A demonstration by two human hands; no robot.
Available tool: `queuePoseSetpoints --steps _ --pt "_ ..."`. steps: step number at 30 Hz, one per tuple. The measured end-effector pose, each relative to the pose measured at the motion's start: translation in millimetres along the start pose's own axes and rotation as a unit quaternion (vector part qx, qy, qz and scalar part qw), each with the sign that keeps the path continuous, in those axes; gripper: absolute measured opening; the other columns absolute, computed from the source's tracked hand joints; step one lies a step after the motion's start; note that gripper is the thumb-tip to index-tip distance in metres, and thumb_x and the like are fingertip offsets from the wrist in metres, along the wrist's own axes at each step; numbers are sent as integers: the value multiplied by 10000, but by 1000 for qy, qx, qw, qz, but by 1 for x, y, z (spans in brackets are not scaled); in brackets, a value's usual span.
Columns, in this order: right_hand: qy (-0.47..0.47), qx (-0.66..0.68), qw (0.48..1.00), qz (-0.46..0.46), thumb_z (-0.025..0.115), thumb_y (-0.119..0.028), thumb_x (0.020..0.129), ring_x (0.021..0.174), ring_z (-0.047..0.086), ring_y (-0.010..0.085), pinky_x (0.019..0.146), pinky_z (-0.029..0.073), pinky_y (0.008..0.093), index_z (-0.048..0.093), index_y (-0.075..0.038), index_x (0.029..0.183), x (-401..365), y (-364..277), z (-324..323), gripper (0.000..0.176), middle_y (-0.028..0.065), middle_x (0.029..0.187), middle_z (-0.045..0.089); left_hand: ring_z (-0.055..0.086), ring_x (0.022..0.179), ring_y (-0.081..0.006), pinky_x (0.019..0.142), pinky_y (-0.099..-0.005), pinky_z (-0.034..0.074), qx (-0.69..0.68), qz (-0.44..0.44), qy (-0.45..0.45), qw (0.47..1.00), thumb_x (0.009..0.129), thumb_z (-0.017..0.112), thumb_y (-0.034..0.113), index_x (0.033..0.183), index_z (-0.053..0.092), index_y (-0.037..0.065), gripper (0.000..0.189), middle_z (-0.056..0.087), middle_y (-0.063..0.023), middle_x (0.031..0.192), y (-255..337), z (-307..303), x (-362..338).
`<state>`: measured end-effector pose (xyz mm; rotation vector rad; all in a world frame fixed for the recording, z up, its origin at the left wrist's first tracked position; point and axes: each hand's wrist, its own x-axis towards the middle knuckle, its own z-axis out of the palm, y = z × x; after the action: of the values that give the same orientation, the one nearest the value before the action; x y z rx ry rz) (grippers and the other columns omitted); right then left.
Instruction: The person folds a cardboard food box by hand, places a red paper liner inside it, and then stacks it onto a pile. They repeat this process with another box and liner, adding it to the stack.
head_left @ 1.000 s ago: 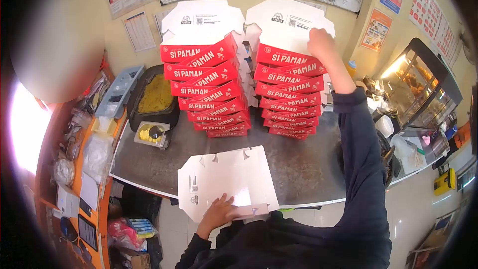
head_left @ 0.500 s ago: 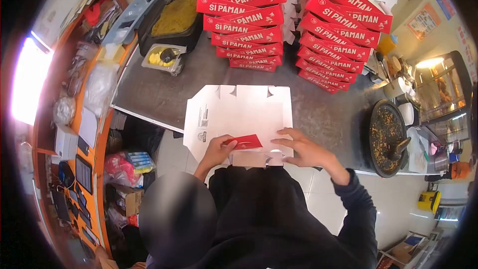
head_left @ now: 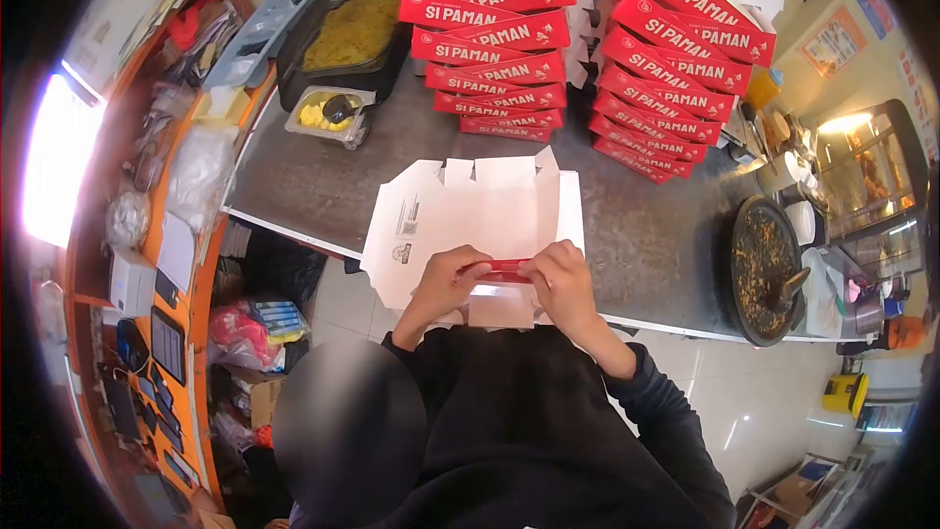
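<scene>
A flat, unfolded white cardboard box (head_left: pixel 470 211) lies at the near edge of the grey counter (head_left: pixel 323 176). My left hand (head_left: pixel 446 284) and my right hand (head_left: pixel 558 279) both pinch its near red flap (head_left: pixel 504 269), which stands folded up between them. Behind it rise two stacks of folded red boxes marked SI PAMAN, the left stack (head_left: pixel 490 29) and the right stack (head_left: pixel 681 59).
A black tray of yellow food (head_left: pixel 348 34) and a small clear container (head_left: pixel 328 116) sit at the counter's back left. A round dark stone mortar (head_left: pixel 764 269) stands at the right. An orange shelf (head_left: pixel 147 264) with bags and devices runs along the left.
My right hand came down from the right stack to the flat box. Both hands now grip the red flap, which has gone from lying flat to folded upright.
</scene>
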<state>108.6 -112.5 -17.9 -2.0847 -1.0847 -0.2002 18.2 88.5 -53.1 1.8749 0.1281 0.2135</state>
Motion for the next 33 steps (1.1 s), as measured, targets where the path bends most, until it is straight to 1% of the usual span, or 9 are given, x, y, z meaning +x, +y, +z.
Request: queuePoseSetpoints --steps 3,6,9,12,15,19,25,28,33 --pt "19 -8 999 -43 766 -103 769 854 598 265 814 443 392 659 -86 878 10 1 -4 154 53 799 595 632 703 -214 662 -300 495 28 21 -5 999 897 693 93 976 728 15 117 691 -108 849 16 -6 0" --pt "-127 -35 991 4 734 -12 798 806 637 258 836 449 382 660 -74 925 21 -2 -17 160 41 819 650 641 755 -246 695 -321 505 70 7 -13 997 862 712 81 989 729 23 141 689 -102 860 25 -7 -4" --pt "-195 31 976 90 723 -168 863 761 666 252 911 397 438 628 -130 1048 27 1 -17 211 61 806 694 666 859 -279 755 -346 519 146 -14 -29 989 831 739 85 1042 722 40 216 703 -117 911 37 -15 -19" --pt "-182 99 962 177 707 -147 872 744 674 270 851 447 424 676 -136 1010 36 -3 -23 142 90 804 718 662 945 -293 794 -378 520 274 69 68 957 792 759 96 1026 716 41 244 706 -111 956 38 -29 -43" --pt "-168 140 957 192 701 -130 865 762 669 287 760 499 412 726 -130 962 35 -5 -21 100 100 813 700 658 953 -301 816 -401 507 278 34 110 954 758 779 113 973 715 49 233 708 -112 938 24 -48 -52" --pt "-102 45 990 87 724 -27 813 768 645 291 694 512 374 744 -71 971 37 -25 -10 165 121 816 667 660 880 -293 829 -408 477 230 -107 150 955 744 780 122 908 709 83 183 707 -93 833 38 -52 -41" --pt "-98 101 990 -18 683 45 797 860 623 304 759 515 389 722 -40 960 45 -49 8 189 104 847 653 654 772 -233 805 -357 447 433 90 153 884 727 803 145 831 678 106 168 698 -16 720 76 -36 -25" --pt "-99 131 985 -49 691 52 794 831 623 304 742 520 376 713 -34 962 42 -47 3 191 108 865 664 634 802 -260 870 -397 451 391 92 125 907 711 804 175 824 657 83 206 704 -55 800 77 -42 -26" --pt "-26 209 976 61 728 20 824 776 642 246 713 519 336 692 -18 1010 39 -57 2 193 97 872 688 601 1136 -320 1089 -500 378 386 119 182 896 732 769 141 1142 650 37 440 648 -134 1172 88 -12 -31"
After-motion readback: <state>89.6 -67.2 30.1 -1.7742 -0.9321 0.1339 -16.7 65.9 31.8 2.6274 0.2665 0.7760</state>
